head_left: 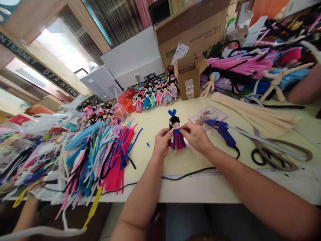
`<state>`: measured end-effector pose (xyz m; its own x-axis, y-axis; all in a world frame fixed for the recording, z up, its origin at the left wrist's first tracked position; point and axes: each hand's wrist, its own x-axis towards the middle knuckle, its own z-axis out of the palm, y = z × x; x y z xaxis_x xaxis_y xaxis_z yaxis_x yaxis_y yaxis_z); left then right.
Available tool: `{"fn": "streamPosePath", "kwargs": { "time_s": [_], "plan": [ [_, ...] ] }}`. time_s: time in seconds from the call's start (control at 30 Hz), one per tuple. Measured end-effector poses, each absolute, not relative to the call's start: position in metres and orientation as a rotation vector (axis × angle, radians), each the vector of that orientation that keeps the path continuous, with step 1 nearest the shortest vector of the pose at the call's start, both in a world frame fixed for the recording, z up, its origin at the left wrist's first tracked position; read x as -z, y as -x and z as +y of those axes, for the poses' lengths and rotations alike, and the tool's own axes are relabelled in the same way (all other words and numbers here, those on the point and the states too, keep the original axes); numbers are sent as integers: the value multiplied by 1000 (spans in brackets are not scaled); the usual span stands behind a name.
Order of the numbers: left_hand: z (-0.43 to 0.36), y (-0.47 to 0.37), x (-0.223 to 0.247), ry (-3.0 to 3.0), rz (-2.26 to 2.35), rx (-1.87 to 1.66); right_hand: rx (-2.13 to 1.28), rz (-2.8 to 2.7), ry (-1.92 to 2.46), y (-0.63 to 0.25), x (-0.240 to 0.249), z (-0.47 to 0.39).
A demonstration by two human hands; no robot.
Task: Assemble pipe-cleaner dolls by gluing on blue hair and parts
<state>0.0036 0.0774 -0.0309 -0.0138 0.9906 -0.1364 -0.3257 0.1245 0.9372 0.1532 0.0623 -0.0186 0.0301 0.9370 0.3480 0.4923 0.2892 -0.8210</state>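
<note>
A small pipe-cleaner doll [178,138] is held upright between my two hands over the table. It has black hair, a blue loop on top of its head and a skirt of blue and pinkish-red strips. My left hand [162,140] pinches its left side in the picture, and my right hand [197,136] pinches the opposite side near the chest. Just right of my right hand lies a blue glue gun [223,131], its cord running down. Large scissors [269,152] rest farther right. A short blue scrap [147,144] lies left of my left hand.
Finished dolls [157,95] stand in rows at the back by a small open carton [190,78]. Piles of coloured pipe cleaners [117,157] cover the left. Beige stems [258,112] lie at right. A black cord [188,174] crosses in front. Another person's arm [27,212] shows lower left.
</note>
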Motion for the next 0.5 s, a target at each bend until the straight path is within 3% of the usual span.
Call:
{"fn": "streamPosePath", "kwargs": {
  "time_s": [0.5],
  "plan": [
    [79,2,27,-865,925,-1180,-1115,-1189,1115,-155,29,79]
  ]
}}
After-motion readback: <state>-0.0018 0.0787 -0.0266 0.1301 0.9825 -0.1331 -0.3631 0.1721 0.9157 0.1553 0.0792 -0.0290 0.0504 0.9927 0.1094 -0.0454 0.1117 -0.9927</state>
